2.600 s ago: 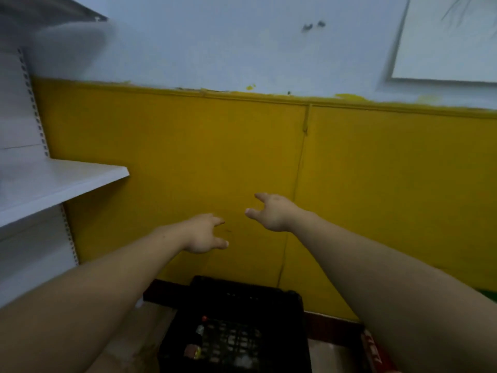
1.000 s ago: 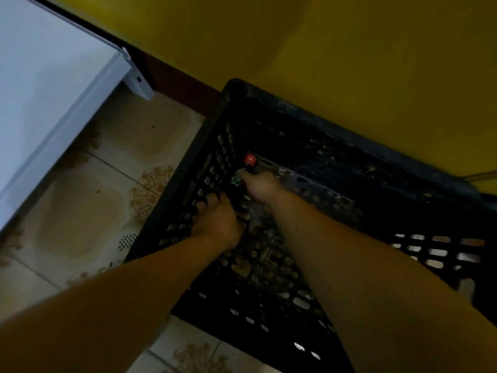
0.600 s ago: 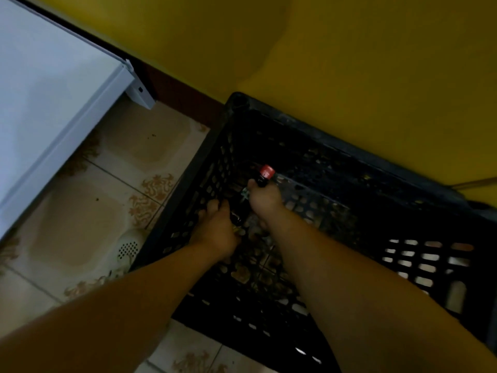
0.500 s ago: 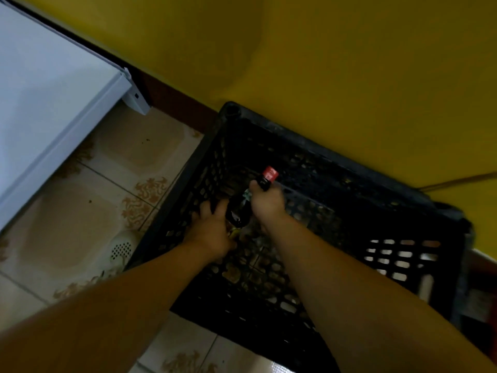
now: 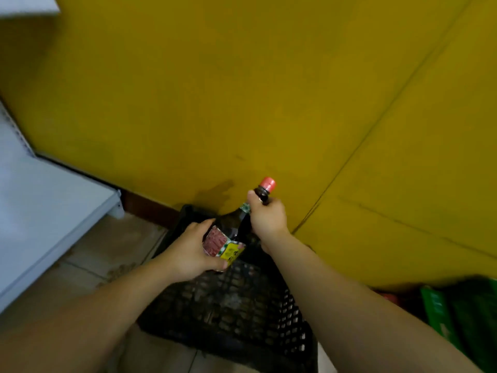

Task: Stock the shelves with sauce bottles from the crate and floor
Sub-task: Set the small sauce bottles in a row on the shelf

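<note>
- A white shelf [image 5: 48, 211] is seen at the far left, its flat board lying low and bare above the tiled floor [image 5: 88, 265]; its front corner sits close to the yellow wall [image 5: 242, 90].
- The floor tiles are shown beside the shelf, patterned in beige and brown, and they run up to the left side of the crate.
- The left hand [image 5: 192, 254] is held above the crate, its fingers wrapped around the lower, labelled part of the sauce bottle [image 5: 228, 238], so that this hand is closed on the bottle's body.
- The sauce bottle is held tilted, base down toward the left and neck up toward the right; a red and yellow label is carried on its dark body, and it is topped by a red cap [image 5: 267, 183].
- The bottle is kept clear above the black crate [image 5: 236, 305], which stands on the floor against the wall; what lies inside the crate is too dark to be made out, though it looks largely bare.
- The right hand [image 5: 267, 218] is clenched around the bottle's neck just below the cap, with the thumb laid along the glass.
- Green packaging [image 5: 457, 319] is glimpsed at the far right on the floor, near the crate but apart from it; its print is too blurred to be read.
</note>
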Motion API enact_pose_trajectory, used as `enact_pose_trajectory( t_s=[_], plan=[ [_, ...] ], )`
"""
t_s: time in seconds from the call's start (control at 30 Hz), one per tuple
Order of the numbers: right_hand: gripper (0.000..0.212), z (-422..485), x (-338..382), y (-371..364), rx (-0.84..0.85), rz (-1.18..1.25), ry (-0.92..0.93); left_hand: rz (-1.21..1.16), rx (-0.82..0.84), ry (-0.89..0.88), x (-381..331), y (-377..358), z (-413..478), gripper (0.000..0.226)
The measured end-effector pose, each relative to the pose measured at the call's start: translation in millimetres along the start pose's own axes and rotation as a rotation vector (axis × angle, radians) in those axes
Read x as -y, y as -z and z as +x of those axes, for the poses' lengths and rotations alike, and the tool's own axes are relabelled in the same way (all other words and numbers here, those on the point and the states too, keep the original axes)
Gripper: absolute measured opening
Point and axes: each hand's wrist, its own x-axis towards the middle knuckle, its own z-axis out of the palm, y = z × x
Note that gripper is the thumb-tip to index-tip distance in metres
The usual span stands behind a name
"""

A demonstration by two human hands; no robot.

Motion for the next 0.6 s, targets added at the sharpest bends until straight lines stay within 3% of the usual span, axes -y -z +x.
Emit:
enact_pose_trajectory(
  t_s=[0.13,0.23,0.33,0.5,0.6],
  plan=[
    [0.036,-72,83,35,0.075,-0.109,0.251,-0.231,-0.012,-0.107,-54,31,-50,0.084],
    [0.054,-125,127,60,0.243,-0.156,0.286,-0.333,-0.030,-0.188,-92,52,-92,0.064],
    [0.067,-177,157,75,0.397,-0.146,0.292,-0.443,-0.087,-0.242,-122,75,-132,0.071],
    [0.063,-239,197,70,0.324,-0.058,0.494,-0.381,-0.126,-0.308,-157,110,-191,0.092],
    [0.063,-260,214,55,0.283,-0.054,0.601,-0.336,-0.232,-0.320,-168,126,-221,0.100]
  ],
)
